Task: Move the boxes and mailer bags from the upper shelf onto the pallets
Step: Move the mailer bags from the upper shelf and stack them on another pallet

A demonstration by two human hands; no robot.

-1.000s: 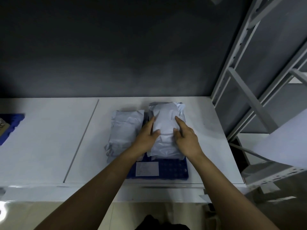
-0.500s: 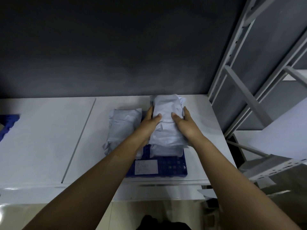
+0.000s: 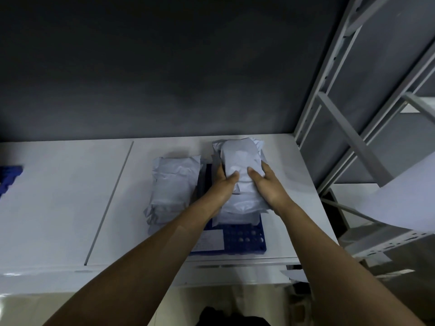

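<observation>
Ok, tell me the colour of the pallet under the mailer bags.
The pallet is dark blue, clearest in the head view.

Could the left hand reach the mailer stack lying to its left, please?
Probably yes: the left stack lies beside the left hand with nothing between, though the hand grips the right stack.

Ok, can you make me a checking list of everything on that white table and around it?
Surface: white table, bare at the left.
Job's things: blue pallet carries the right stack of mailer bags; the top mailer bag is held. The left stack lies beside it.
Clutter: white label on the pallet; second blue pallet at the left edge.
Hands: left hand and right hand grip the top mailer bag from both sides.
Cables: thin grey line under the rack; cannot tell if it is a cable.
Surroundings: dark wall, grey metal rack, white sheet.
</observation>
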